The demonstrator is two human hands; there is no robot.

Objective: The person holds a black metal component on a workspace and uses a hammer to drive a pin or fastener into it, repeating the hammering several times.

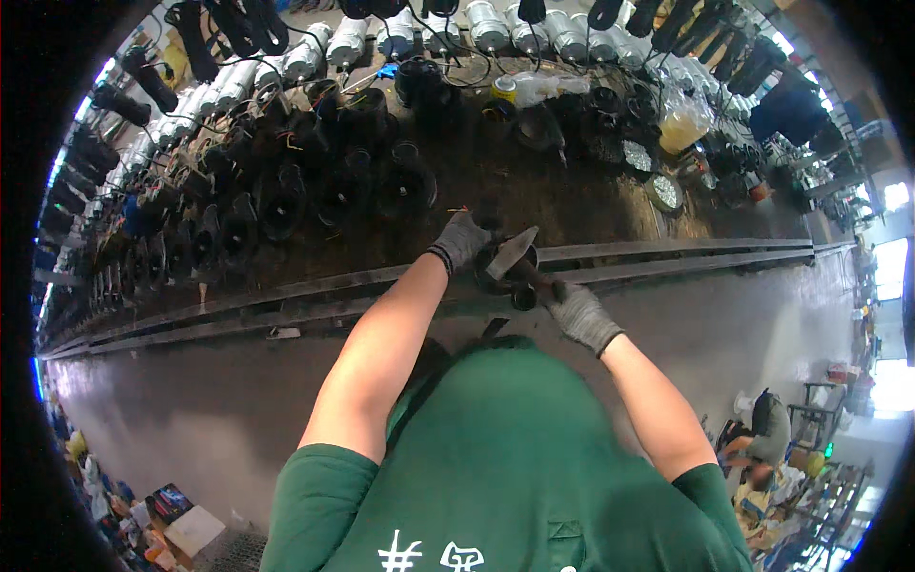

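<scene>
Both my hands wear grey knit gloves and meet at the bench's front edge. My right hand (pixel 582 317) is closed round the handle of a hammer (pixel 513 254), whose grey metal head lies over a black round housing (pixel 523 297). From the far left side of that housing, my left hand (pixel 461 240) grips it, fingers wrapped over its dark end. The hammer head hides much of the housing, so I cannot tell whether they touch.
The dark workbench (pixel 591 214) has a metal rail (pixel 686 251) along its front edge. Several black housings (pixel 405 186) stand in rows at left. White cylindrical motors (pixel 348 43) line the back. A tray of small metal parts (pixel 664 194) lies right. Another person (pixel 767 429) sits far right.
</scene>
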